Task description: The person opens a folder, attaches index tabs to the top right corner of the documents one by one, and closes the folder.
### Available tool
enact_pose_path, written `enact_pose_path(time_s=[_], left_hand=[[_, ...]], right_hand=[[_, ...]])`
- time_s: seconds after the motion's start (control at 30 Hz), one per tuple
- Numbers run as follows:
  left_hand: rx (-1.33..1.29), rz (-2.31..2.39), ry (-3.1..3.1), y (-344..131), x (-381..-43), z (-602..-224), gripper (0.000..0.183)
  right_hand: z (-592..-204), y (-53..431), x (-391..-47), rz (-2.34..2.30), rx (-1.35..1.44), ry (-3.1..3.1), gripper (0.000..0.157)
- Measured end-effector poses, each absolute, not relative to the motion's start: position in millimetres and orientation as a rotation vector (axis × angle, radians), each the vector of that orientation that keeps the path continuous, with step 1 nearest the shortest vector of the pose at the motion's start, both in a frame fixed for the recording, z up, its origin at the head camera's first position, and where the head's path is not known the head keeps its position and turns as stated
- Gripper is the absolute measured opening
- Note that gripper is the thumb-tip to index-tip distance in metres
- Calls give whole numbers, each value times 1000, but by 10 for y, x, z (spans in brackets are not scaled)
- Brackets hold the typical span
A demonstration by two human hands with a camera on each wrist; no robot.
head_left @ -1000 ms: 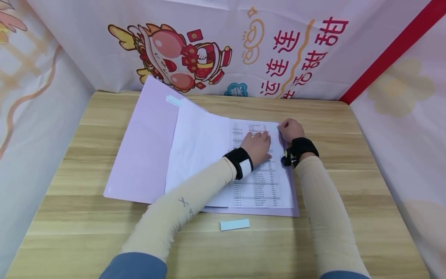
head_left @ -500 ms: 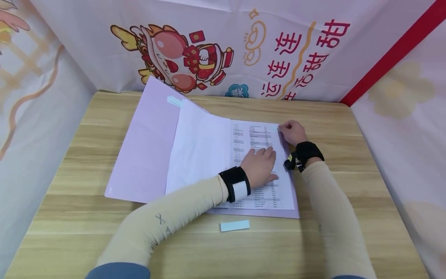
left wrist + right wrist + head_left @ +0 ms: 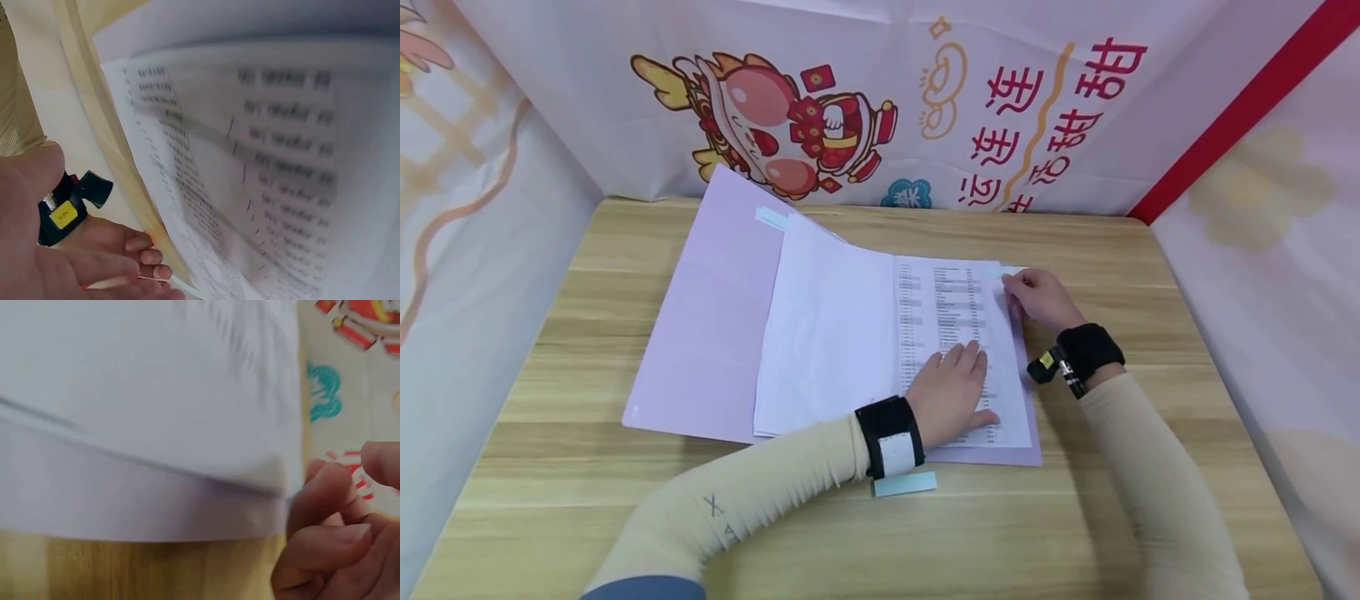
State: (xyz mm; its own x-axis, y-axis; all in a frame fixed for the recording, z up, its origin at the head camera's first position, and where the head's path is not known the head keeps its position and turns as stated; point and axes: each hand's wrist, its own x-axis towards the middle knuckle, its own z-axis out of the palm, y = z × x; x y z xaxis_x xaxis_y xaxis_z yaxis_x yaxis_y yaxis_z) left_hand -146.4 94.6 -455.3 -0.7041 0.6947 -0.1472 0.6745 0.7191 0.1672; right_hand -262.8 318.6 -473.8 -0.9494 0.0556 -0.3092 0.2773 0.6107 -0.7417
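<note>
A lilac folder lies spread on the table with white sheets in it. My left hand rests with straight fingers on the printed sheet, whose rows of text also show in the left wrist view. At that sheet's top right corner is a pale blue sticky tab; a light strip juts past the edge. My right hand is right at this corner, fingers loosely bent. In the right wrist view, a gap shows between thumb and index finger, with nothing visible held there.
A pale blue sticky-note pad lies in front of the folder, just below my left wrist strap. Another pale blue tab is on the folder's left cover. Printed cloth stands behind the wooden table.
My left hand has slid down the printed sheet toward me. The right hand has shifted slightly right and toward me, and the light strip past the corner now shows.
</note>
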Motion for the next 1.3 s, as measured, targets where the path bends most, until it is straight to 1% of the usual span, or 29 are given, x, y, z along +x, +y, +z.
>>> enact_pose_path(time_s=[0.13, 0.27, 0.47, 0.63, 0.77, 0.9, 1.03, 1.3], left_hand=[[1028, 137, 2732, 891, -1369, -4557, 93], [1006, 148, 2720, 838, -1266, -4533, 96], [1048, 126, 2719, 814, -1144, -4526, 95], [1062, 101, 2734, 845, -1121, -4566, 95], [928, 54, 2736, 884, -1153, -4612, 101], [775, -53, 2736, 921, -1199, -4675, 105], [725, -136, 2734, 964, -1229, -4728, 108], [639, -223, 2736, 1093, -1223, -4795, 121]], right_hand=[[-4614, 3151, -2441, -1274, 220, 2531, 53], [-4519, 3125, -2239, -1229, 161, 2483, 55], [-4419, 3141, -1929, -1244, 85, 2395, 53], [-4461, 3177, -1699, -1261, 60, 2357, 50], [-4561, 3208, -1548, -1257, 82, 2343, 53], [-4652, 3236, -1457, -1234, 130, 2320, 55], [-4724, 3260, -1417, -1186, 155, 2316, 55], [-4803, 3284, -1338, -1006, 180, 2341, 56]])
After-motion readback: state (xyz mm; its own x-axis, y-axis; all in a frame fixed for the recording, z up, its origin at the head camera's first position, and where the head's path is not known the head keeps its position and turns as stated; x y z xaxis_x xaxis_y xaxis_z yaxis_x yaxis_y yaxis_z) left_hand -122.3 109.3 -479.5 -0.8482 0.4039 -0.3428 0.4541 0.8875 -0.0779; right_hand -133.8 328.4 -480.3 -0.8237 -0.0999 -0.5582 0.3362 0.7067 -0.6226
